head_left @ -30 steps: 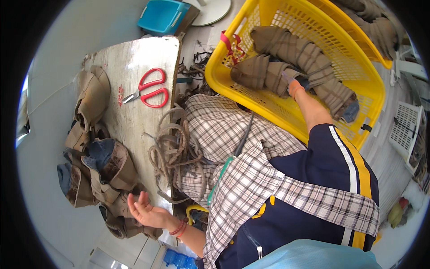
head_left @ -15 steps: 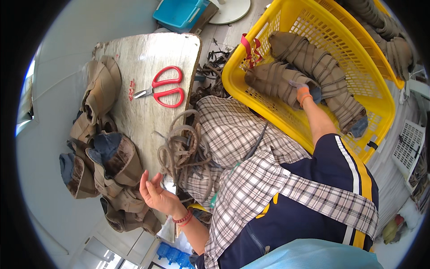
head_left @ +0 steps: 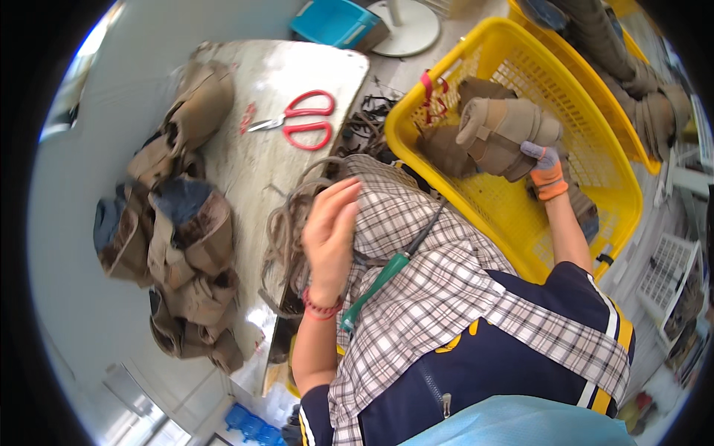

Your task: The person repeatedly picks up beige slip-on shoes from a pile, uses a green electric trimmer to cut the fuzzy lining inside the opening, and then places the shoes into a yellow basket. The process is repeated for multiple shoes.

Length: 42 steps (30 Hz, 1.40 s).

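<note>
My right hand [head_left: 547, 172], in an orange and grey glove, grips a brown suede shoe upper [head_left: 507, 135] above the yellow basket [head_left: 513, 227]. More brown uppers [head_left: 446, 151] lie beneath it inside the basket, partly covered. My bare left hand [head_left: 329, 236], with red beads at the wrist, is raised in front of the apron with nothing in it, its fingers stretched out and slightly blurred. Beside that hand a tangle of grey-brown cords [head_left: 279, 230] hangs at the table's edge. A green-handled tool [head_left: 379, 286] with a thin dark shaft rests across my apron.
Red-handled scissors [head_left: 283, 121] lie on the worn pale table [head_left: 249, 186]. Several fur-lined uppers [head_left: 210, 230] are heaped along its left side. A blue bin [head_left: 331, 22] and a round white base [head_left: 405, 33] stand beyond it. Another yellow basket [head_left: 632, 141] adjoins at the right.
My right hand has lifted an upper from the basket. My left hand has moved up and to the right, near the cords. The whole view has shifted slightly, and the green handle now shows more.
</note>
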Tool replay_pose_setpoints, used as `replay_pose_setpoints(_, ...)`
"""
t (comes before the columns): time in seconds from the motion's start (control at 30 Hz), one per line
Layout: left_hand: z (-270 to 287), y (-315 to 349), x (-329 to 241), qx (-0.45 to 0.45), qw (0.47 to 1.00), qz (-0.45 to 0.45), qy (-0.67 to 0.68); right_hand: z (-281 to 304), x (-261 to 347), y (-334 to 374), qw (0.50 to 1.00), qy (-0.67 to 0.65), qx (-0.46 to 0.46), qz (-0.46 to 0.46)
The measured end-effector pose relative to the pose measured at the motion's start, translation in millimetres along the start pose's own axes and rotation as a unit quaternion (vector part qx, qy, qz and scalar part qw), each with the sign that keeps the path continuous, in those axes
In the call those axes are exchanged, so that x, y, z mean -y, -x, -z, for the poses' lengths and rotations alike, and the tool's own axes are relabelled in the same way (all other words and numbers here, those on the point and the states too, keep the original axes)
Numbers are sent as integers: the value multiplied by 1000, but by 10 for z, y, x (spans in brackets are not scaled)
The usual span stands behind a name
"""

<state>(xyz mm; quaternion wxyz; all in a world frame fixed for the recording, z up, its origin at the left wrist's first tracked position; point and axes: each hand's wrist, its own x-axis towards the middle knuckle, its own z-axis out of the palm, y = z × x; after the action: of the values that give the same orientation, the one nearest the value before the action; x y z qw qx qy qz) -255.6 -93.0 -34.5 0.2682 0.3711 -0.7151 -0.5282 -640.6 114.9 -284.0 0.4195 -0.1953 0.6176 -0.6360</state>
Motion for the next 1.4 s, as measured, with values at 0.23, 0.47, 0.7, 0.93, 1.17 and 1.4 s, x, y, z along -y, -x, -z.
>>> replay_pose_setpoints(0.23,49,67,-235,-30,979,-65,192,-2561,2289,557,931,102,238,255)
replay_pose_setpoints(0.47,1091,844,672,-177,879,-51,439,-4209,2088,238,821,77,434,363)
replay_pose_setpoints(0.7,1481,1156,1315,-237,767,-58,594,-4911,1976,-497,790,348,428,266)
replay_pose_setpoints(0.93,1492,1205,1555,-258,759,-76,593,-4723,1403,-292,784,301,195,507)
replay_pose_setpoints(1.17,1484,1201,1569,-257,778,-63,570,-4771,760,615,761,243,493,345)
replay_pose_setpoints(1.4,1485,1293,1483,-267,828,-24,492,-4932,620,593,832,133,527,111)
